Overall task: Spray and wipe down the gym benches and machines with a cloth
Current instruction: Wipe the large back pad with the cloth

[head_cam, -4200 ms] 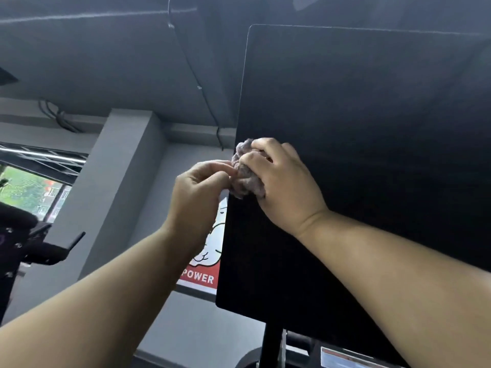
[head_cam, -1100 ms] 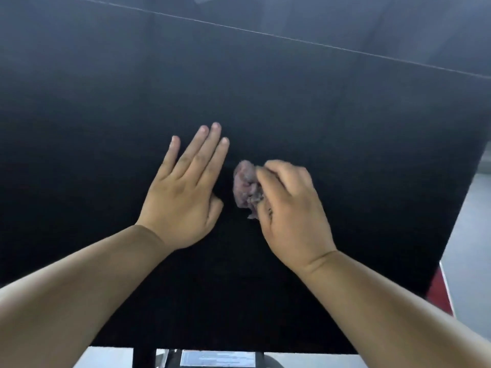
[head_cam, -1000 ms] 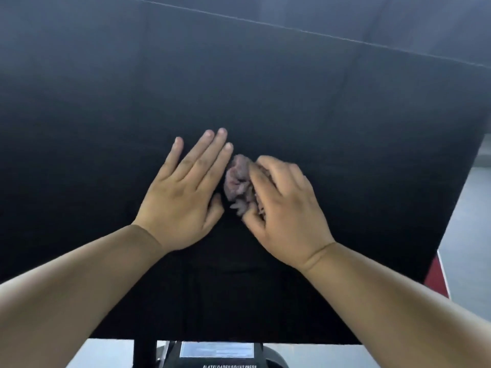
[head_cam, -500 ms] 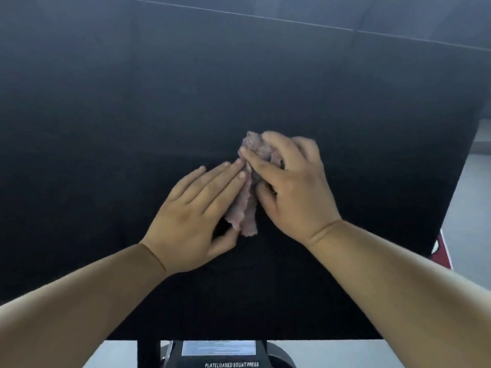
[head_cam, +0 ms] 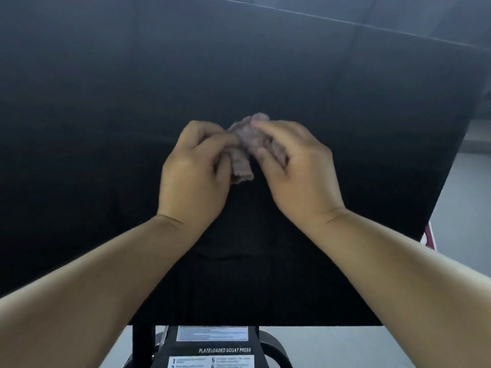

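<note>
Your left hand (head_cam: 195,166), flat on the black pad (head_cam: 106,102) a moment ago, now curls and pinches the crumpled cloth (head_cam: 243,160) with your right hand (head_cam: 297,166), both grasping it at the pad's middle.

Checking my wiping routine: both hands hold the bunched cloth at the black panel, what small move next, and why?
Probably pull the cloth open into a flatter face: it sits bunched between the left hand and right hand, both gripping it, in front of the black panel.
</note>
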Tool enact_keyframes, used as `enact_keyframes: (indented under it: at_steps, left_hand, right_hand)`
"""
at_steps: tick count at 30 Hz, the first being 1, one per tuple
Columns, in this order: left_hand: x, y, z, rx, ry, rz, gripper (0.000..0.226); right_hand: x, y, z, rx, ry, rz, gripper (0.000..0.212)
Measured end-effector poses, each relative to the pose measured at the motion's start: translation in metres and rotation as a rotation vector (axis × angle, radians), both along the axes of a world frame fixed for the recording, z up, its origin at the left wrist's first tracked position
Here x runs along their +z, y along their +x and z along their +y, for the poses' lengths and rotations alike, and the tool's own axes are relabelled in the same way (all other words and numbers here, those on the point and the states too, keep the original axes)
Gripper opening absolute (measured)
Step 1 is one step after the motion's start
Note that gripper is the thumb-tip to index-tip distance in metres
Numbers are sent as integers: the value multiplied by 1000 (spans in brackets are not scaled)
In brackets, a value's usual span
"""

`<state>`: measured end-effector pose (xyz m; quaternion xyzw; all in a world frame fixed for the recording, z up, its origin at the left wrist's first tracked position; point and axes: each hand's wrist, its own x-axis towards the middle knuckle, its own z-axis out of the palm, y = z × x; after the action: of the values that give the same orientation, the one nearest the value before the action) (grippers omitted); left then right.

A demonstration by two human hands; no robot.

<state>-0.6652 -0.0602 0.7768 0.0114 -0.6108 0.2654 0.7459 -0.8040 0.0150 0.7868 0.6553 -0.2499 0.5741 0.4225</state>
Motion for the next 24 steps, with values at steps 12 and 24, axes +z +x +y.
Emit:
enact_keyframes:
  at_steps: [12, 24]
  left_hand:
    - [18, -16, 24, 4, -31, -63, 33]
    - [30, -28, -26, 699, -611, -394, 29]
  right_hand:
    - [-15, -14, 34, 623, 613, -515, 33]
    - [-32, -65, 33, 213, 280, -655, 17]
